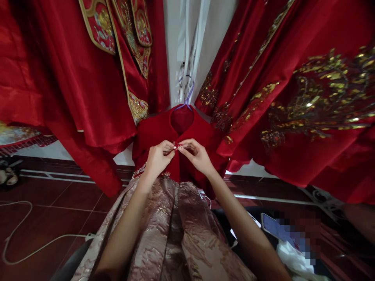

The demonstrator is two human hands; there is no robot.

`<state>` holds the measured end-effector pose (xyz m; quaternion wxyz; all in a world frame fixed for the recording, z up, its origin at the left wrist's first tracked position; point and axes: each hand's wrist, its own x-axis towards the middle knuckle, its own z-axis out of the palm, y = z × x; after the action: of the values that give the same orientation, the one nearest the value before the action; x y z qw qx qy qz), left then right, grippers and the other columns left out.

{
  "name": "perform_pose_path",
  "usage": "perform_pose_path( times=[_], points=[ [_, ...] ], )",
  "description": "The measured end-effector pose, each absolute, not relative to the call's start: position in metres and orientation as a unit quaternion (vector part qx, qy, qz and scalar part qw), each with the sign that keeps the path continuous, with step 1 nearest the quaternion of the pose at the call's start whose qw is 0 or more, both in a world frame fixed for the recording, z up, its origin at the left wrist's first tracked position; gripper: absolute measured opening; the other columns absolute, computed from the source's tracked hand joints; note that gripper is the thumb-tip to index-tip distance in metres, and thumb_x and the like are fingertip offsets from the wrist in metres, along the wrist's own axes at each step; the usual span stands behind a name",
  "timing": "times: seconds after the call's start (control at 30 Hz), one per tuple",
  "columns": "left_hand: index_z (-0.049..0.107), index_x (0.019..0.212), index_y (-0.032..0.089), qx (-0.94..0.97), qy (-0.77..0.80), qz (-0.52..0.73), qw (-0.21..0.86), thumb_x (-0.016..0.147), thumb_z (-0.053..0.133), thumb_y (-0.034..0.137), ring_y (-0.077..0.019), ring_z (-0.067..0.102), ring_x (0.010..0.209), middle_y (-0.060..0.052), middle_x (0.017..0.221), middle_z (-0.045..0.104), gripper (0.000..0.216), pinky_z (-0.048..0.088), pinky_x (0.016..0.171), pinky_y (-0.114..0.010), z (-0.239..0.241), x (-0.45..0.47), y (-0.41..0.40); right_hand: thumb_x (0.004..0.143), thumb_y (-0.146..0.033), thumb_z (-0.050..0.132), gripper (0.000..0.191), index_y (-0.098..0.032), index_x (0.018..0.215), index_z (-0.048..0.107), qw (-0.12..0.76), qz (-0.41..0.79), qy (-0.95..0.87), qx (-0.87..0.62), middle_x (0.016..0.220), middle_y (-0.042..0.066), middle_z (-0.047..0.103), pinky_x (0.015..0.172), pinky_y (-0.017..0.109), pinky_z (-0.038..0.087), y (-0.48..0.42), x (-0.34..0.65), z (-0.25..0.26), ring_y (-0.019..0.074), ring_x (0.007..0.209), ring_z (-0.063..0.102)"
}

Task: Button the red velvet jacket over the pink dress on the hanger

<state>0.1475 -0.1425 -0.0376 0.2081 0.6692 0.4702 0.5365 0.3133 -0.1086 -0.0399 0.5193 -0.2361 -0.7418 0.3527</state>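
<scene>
A red short jacket (152, 132) hangs in front of me on a purple hanger (187, 100), its collar open at the top. At its front edges, my left hand (160, 157) and my right hand (197, 156) meet just below the neckline, each pinching with thumb and fingertips. Between them is a small fastening at the jacket's front, too small to make out well. Below the jacket spreads a pinkish-brown brocade skirt (158, 218) with a raised pattern.
Red embroidered garments (96, 86) hang at left and a red sequinned garment (319, 117) at right. A phone (275, 227) and white crumpled material (293, 255) lie at lower right. A white cable (49, 245) runs over the tiled floor (73, 210).
</scene>
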Motion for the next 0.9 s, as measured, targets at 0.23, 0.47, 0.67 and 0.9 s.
perform_pose_path(
  times=[0.23, 0.47, 0.67, 0.9],
  points=[
    [0.058, 0.089, 0.023, 0.778, 0.473, 0.409, 0.066, 0.080, 0.054, 0.021, -0.0157, 0.067, 0.083, -0.001, 0.087, 0.070, 0.010, 0.050, 0.075, -0.026, -0.012, 0.139, -0.155, 0.080, -0.040, 0.064, 0.025, -0.021, 0.096, 0.063, 0.577, 0.315, -0.702, -0.275, 0.095, 0.005, 0.068, 0.089, 0.035, 0.051, -0.116, 0.301, -0.042, 0.0170, 0.090, 0.064],
    [0.062, 0.086, 0.022, 0.799, 0.463, 0.381, 0.044, 0.081, 0.055, 0.032, -0.0155, 0.066, 0.076, -0.001, 0.083, 0.071, 0.013, 0.048, 0.068, -0.024, -0.004, 0.133, -0.148, 0.081, -0.037, 0.063, 0.029, -0.022, 0.105, 0.068, 0.625, 0.270, -0.666, -0.305, 0.104, 0.005, 0.070, 0.093, 0.037, 0.049, -0.120, 0.293, -0.048, 0.0184, 0.095, 0.064],
    [0.065, 0.083, 0.021, 0.817, 0.487, 0.307, -0.024, 0.079, 0.057, 0.033, -0.0167, 0.065, 0.069, -0.001, 0.077, 0.071, 0.015, 0.044, 0.062, -0.025, 0.012, 0.131, -0.147, 0.080, -0.038, 0.064, 0.034, -0.024, 0.111, 0.066, 0.615, 0.243, -0.680, -0.316, 0.101, 0.004, 0.069, 0.093, 0.037, 0.049, -0.119, 0.292, -0.048, 0.0175, 0.093, 0.063],
    [0.064, 0.081, 0.019, 0.855, 0.447, 0.252, -0.080, 0.081, 0.052, 0.026, -0.0160, 0.062, 0.062, -0.003, 0.070, 0.068, 0.014, 0.041, 0.061, -0.026, 0.022, 0.133, -0.141, 0.084, -0.034, 0.059, 0.036, -0.024, 0.119, 0.063, 0.596, 0.218, -0.707, -0.313, 0.102, 0.005, 0.066, 0.093, 0.036, 0.048, -0.119, 0.294, -0.042, 0.0165, 0.093, 0.061]
  ],
)
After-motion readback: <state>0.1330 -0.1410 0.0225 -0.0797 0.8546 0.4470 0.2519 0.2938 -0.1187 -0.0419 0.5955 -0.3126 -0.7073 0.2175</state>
